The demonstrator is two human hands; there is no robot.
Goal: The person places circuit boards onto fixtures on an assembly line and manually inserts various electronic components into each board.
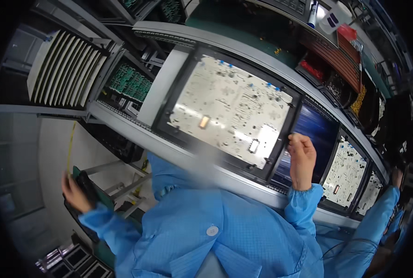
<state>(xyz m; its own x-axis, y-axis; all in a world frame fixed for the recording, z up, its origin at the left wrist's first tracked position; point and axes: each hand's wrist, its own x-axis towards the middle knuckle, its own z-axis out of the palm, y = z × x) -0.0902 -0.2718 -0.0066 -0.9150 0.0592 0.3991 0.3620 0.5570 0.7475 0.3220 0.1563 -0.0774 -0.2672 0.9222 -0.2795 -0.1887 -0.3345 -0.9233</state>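
Note:
My right hand (302, 160) is raised at the right edge of a black-framed carrier (280, 150). Its thumb and fingertips are pinched together, and whatever they hold is too small to make out. In the carrier lies a pale circuit board (225, 109) dotted with small parts, several of them blue along its far edge. A white part sits near its right corner, an orange-lit one at its left. Far to the left, my left hand (75, 192) hangs beside a dark bin (88, 185); its fingers are smeared and partly hidden. A yellow strip (71, 148) runs upward from near its fingertips.
A metal conveyor rail (169, 144) passes in front of me. Further right along it are another carrier board (344, 171) and another person's blue sleeve (378, 215). A rack of pale panels (67, 69) and green circuit boards (130, 82) stand left. Parts trays (361, 99) line the far side.

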